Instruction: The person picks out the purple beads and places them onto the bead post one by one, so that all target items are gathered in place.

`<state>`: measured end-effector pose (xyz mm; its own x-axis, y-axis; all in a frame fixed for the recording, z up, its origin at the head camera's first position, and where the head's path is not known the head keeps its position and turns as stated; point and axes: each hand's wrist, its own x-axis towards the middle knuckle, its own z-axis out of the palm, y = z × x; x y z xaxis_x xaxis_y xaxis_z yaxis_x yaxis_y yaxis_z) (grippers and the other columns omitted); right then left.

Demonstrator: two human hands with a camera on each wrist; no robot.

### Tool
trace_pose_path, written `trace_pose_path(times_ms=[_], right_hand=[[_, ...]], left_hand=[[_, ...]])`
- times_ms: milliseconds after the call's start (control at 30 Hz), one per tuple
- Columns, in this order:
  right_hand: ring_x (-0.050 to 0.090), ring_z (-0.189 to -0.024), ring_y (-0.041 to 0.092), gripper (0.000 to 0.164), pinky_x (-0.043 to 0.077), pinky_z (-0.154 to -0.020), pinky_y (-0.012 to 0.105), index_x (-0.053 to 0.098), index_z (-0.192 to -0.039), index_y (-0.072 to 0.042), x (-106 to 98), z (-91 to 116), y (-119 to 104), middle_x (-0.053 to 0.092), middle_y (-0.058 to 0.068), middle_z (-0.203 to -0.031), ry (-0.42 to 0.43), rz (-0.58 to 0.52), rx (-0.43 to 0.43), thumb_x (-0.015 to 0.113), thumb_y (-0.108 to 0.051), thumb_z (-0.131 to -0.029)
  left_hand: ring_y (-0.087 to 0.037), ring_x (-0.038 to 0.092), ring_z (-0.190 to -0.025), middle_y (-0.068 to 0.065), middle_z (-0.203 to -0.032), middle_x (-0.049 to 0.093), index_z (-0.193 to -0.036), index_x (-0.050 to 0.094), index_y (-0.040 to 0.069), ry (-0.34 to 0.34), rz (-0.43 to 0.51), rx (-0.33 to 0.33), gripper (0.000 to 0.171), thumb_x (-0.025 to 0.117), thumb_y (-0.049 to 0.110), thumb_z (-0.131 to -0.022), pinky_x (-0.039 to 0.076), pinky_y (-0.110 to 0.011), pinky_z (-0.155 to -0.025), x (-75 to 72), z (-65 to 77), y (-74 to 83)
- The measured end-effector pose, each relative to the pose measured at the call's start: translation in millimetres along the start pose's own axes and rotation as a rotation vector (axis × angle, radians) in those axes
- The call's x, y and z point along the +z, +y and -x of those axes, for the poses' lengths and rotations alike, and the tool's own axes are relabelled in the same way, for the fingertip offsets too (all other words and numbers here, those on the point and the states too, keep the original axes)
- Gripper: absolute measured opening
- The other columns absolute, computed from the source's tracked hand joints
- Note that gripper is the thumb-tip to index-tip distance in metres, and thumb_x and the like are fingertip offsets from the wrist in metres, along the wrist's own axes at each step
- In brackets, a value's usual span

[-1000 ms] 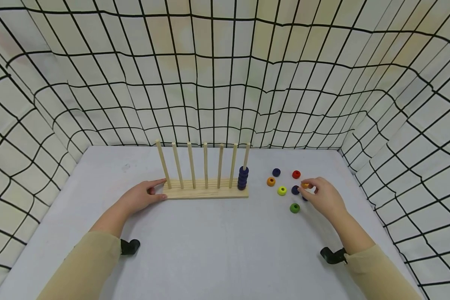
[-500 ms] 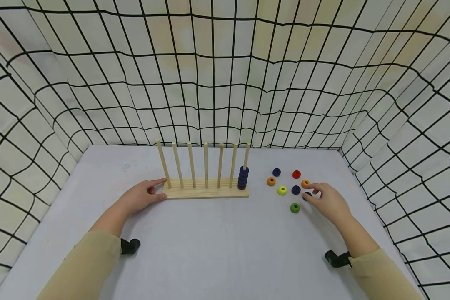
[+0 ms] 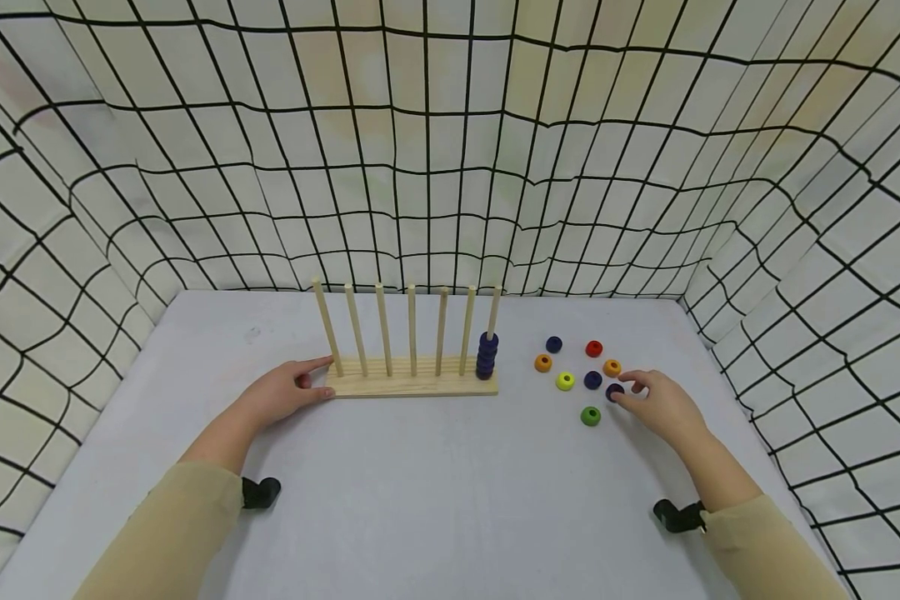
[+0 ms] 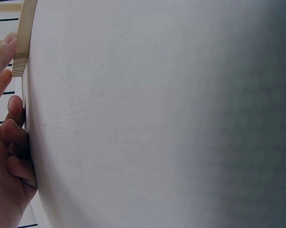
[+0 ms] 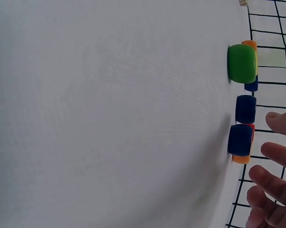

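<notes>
A wooden peg stand [image 3: 390,387] with several upright pegs sits in the middle of the table, several dark blue beads [image 3: 487,357] stacked on its rightmost peg. My left hand [image 3: 283,393] holds the stand's left end between thumb and index finger; the left wrist view shows both at the base's corner [image 4: 23,35]. Over the loose beads on the right hovers my right hand [image 3: 663,406], its thumb and fingers parted close to a dark blue bead [image 3: 614,392]. In the right wrist view the fingers [image 5: 276,183] are relaxed and apart from the nearest blue bead [image 5: 240,140].
Around the right hand lie a green bead [image 3: 590,416], a yellow one [image 3: 565,381], a red one [image 3: 594,348], two orange beads [image 3: 543,362] and other dark blue beads [image 3: 592,380]. Black netting [image 3: 450,171] over white cloth encloses the table [image 3: 435,492] behind and at the sides.
My right hand has drawn back to the right and slightly nearer, off the orange bead it was touching, which now lies on the table. The left hand has stayed on the stand.
</notes>
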<state>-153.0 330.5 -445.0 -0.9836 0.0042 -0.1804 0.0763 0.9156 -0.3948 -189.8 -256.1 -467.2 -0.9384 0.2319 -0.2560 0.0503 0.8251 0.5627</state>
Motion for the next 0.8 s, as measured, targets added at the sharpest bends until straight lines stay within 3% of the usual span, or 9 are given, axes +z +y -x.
trace_pose_path(times_ms=[800], right_hand=[[0.055, -0.093, 0.031, 0.056, 0.046, -0.076, 0.046, 0.059, -0.133, -0.004, 10, -11, 9, 0.060, 0.018, -0.111, -0.091, 0.015, 0.054, 0.070, -0.039, -0.091]], left_hand=[[-0.020, 0.043, -0.075, -0.004, -0.085, 0.048, -0.151, 0.044, 0.016, 0.000, -0.001, 0.002, 0.078, 0.069, 0.053, -0.088, 0.034, -0.036, -0.068, -0.2, -0.3, -0.9]])
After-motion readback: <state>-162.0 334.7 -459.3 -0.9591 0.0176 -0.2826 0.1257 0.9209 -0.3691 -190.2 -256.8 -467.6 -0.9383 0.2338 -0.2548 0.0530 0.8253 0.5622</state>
